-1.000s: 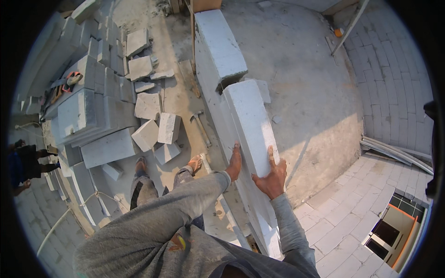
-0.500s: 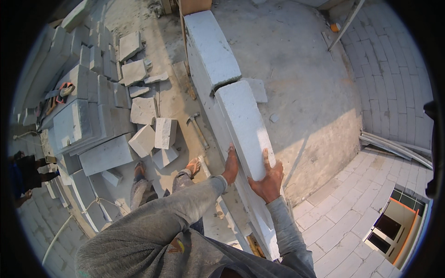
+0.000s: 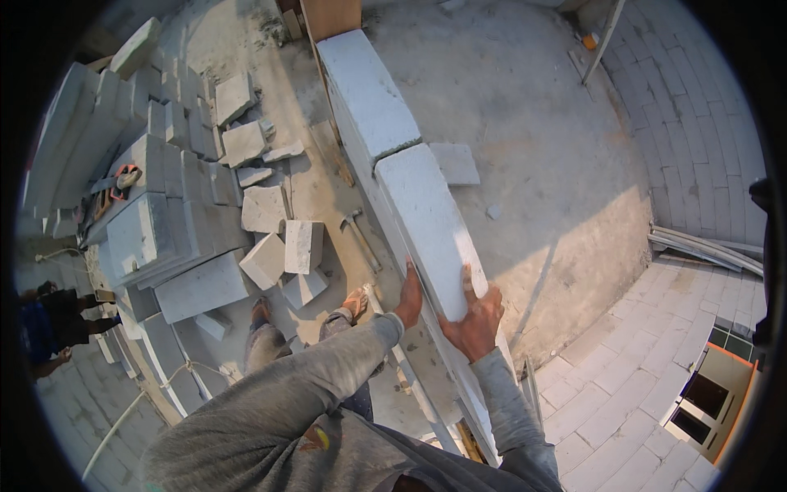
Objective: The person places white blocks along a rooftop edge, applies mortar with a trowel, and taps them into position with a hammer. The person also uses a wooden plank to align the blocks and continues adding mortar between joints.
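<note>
A long white block [image 3: 418, 221] lies atop a low block wall, its far end against another white block [image 3: 365, 94], with a narrow seam between them. My left hand [image 3: 408, 297] presses on the near block's left side, fingers pointing forward. My right hand [image 3: 474, 316] grips its near right part, fingers on the top. A hammer [image 3: 362, 242] lies on the ground left of the wall. A long pale bar [image 3: 406, 377] runs beside the wall near my sandalled feet.
Stacked blocks [image 3: 152, 213] and broken pieces [image 3: 262, 209] fill the left, with a saw [image 3: 111, 189] on the stack. A person [image 3: 49, 324] is at the far left edge. A board [image 3: 328, 16] stands at the wall's far end. Metal lengths [image 3: 697, 250] lie along the right wall.
The near block has moved away from me, and the dark gap at its far end has narrowed to a seam. My hands moved with it, and the view shifted slightly.
</note>
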